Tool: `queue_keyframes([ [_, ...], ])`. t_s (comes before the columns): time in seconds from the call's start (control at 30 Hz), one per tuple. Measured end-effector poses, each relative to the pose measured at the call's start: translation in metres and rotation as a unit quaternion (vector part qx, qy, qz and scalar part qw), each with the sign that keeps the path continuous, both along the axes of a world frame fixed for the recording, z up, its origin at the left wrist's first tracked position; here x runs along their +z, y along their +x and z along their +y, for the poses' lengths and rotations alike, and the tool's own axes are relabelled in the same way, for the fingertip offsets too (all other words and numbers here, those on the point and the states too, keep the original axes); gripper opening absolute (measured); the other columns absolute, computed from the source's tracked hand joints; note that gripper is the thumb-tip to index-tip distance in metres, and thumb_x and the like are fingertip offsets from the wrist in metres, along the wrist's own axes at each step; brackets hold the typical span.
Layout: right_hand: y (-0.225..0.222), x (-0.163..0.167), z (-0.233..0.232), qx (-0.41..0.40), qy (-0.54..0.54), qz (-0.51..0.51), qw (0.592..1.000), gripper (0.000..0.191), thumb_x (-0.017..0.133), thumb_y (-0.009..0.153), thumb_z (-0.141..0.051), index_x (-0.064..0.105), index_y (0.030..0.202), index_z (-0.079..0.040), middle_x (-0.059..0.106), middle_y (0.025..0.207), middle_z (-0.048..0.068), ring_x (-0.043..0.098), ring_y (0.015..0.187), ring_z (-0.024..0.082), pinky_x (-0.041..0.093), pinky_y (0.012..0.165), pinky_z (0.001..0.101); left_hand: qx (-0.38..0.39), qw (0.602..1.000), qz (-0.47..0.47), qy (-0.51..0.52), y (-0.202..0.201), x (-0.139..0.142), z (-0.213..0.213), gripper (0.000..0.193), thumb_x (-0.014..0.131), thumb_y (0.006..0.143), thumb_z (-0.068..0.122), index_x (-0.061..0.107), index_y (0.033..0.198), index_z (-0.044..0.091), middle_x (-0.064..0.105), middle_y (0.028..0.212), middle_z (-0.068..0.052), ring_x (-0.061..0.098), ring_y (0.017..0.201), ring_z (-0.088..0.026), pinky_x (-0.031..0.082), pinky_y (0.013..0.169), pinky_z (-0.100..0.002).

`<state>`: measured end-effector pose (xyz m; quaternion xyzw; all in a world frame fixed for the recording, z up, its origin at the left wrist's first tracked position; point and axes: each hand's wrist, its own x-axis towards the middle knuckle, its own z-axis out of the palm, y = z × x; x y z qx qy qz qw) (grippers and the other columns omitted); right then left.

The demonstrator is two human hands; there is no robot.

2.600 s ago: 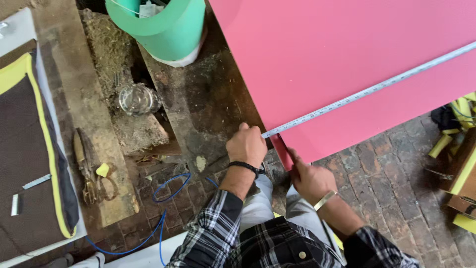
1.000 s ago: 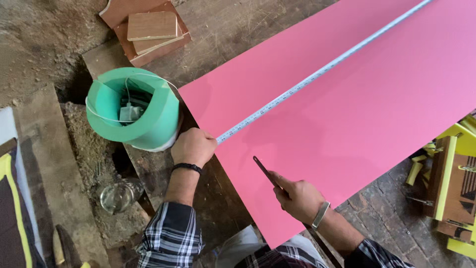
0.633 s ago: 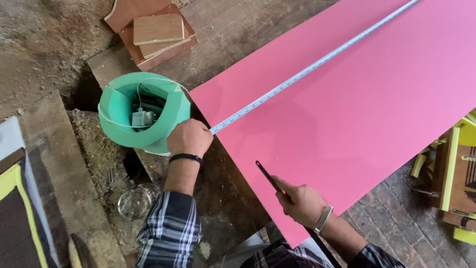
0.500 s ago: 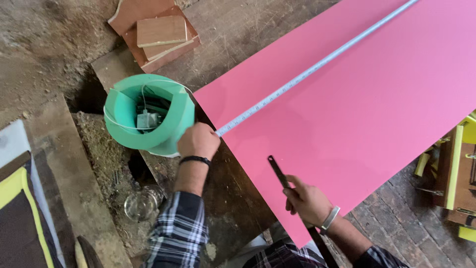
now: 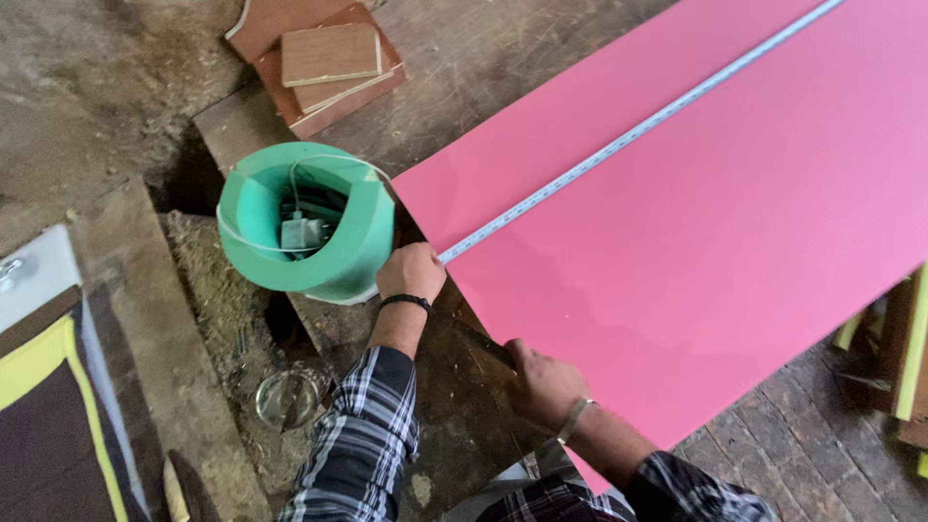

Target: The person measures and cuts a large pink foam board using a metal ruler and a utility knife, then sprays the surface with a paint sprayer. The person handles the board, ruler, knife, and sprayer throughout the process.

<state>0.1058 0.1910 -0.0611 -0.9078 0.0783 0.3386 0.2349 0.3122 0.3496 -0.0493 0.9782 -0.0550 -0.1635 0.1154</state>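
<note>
Big flat pink laminate board (image 5: 696,222) lying across worn wooden tabletop (image 5: 454,58), fills most of view. Silver measuring tape (image 5: 628,135) stretched diagonally over board, running up toward its far end. Left hand (image 5: 411,273) closed, pinning tape end right at board's near corner. Right hand (image 5: 541,382) clamped on board's near edge, fingers curled over it. Round green plastic bucket (image 5: 304,227) just beside that corner, touching left hand's knuckles. Stacked brown wood offcuts (image 5: 324,58) beyond bucket, well apart from board.
</note>
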Motion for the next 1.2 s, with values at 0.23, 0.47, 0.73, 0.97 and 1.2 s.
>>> queue_keyframes([
  [0.23, 0.033, 0.044, -0.022, -0.026, -0.012, -0.016, 0.999, 0.036, 0.047, 0.106, -0.03, 0.048, 0.14, -0.018, 0.069, 0.07, 0.011, 0.068, 0.059, 0.027, 0.058, 0.052, 0.0436, 0.013, 0.998, -0.059, 0.01, 0.006, -0.002, -0.002, 0.018, 0.07, 0.092, 0.029, 0.077, 0.099, 0.014, 0.072, 0.102, -0.01, 0.071, 0.093, -0.034, 0.059, 0.076, -0.049],
  [0.47, 0.077, 0.064, -0.013, -0.029, -0.003, -0.083, 0.996, 0.045, 0.052, 0.1, -0.027, 0.046, 0.145, -0.026, 0.069, 0.07, 0.013, 0.07, 0.059, 0.03, 0.058, 0.053, 0.045, 0.015, 0.997, -0.075, 0.0, 0.003, -0.012, -0.006, 0.016, 0.069, 0.091, 0.027, 0.076, 0.099, 0.014, 0.07, 0.102, -0.009, 0.069, 0.094, -0.033, 0.059, 0.074, -0.05],
  [0.73, 0.081, 0.026, -0.004, -0.023, 0.072, -0.255, 0.964, 0.044, 0.057, 0.096, -0.017, 0.055, 0.139, -0.017, 0.074, 0.085, 0.018, 0.072, 0.074, 0.038, 0.057, 0.065, 0.0525, 0.012, 0.992, -0.123, -0.033, 0.0, -0.018, -0.002, 0.015, 0.07, 0.09, 0.026, 0.076, 0.092, 0.013, 0.071, 0.095, -0.01, 0.07, 0.087, -0.035, 0.058, 0.073, -0.05],
  [0.97, 0.081, 0.027, -0.001, -0.025, 0.047, -0.208, 0.977, 0.044, 0.057, 0.096, -0.019, 0.054, 0.14, -0.018, 0.073, 0.082, 0.017, 0.071, 0.073, 0.037, 0.058, 0.066, 0.0516, 0.008, 0.995, -0.1, -0.002, 0.008, -0.009, -0.002, 0.017, 0.068, 0.091, 0.029, 0.076, 0.093, 0.013, 0.072, 0.096, -0.009, 0.072, 0.087, -0.034, 0.059, 0.071, -0.049],
  [1.2, 0.083, 0.03, -0.009, -0.039, 0.032, -0.235, 0.971, 0.048, 0.059, 0.093, -0.021, 0.055, 0.141, -0.019, 0.072, 0.078, 0.019, 0.071, 0.07, 0.038, 0.057, 0.064, 0.0529, 0.016, 0.994, -0.104, -0.027, 0.01, -0.009, -0.006, 0.017, 0.068, 0.09, 0.027, 0.075, 0.092, 0.012, 0.071, 0.099, -0.01, 0.071, 0.089, -0.035, 0.058, 0.071, -0.05],
])
